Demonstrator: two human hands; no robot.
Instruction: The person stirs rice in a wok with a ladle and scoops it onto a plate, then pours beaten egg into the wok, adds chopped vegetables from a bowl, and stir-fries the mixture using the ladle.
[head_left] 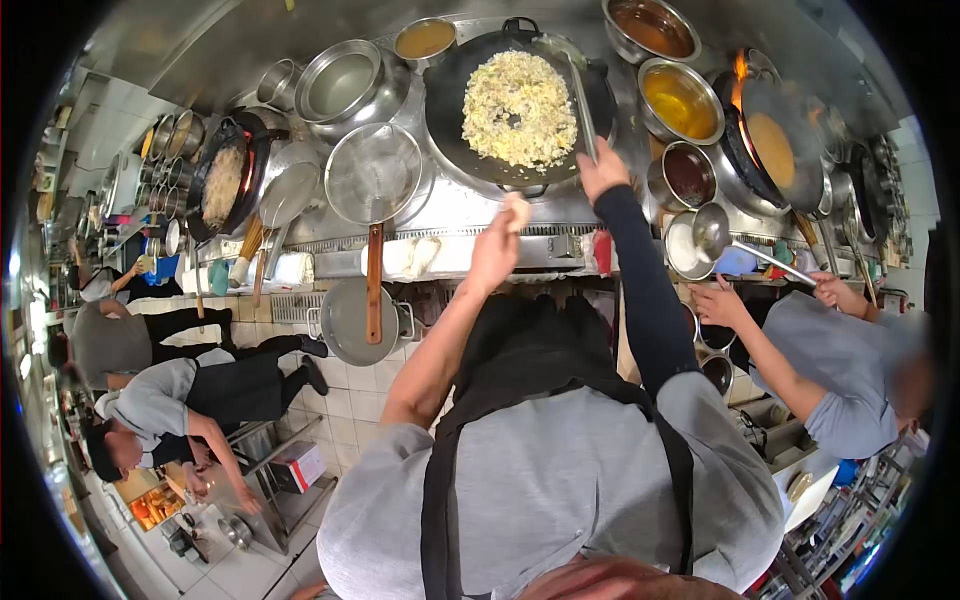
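Note:
In the head view, a black wok [455,120] holds fried rice [520,105], spread in a round mound with bits of egg. My right hand [603,172] is closed around the handle of a metal ladle [581,100]. The ladle lies along the wok's right side, its head near the far rim and not clearly shown. My left hand [494,248] is closed just in front of the wok's near handle [523,190]. Something pale shows at its fingertips, too blurred to make out.
A wooden-handled strainer [373,175] and a steel pot [340,85] stand left. Bowls of yellow liquid [682,102] and dark sauce [683,175] stand right. A co-worker's hands [725,303] work a ladle there. Flame burns beside the right wok [770,145]. Other people stand behind left.

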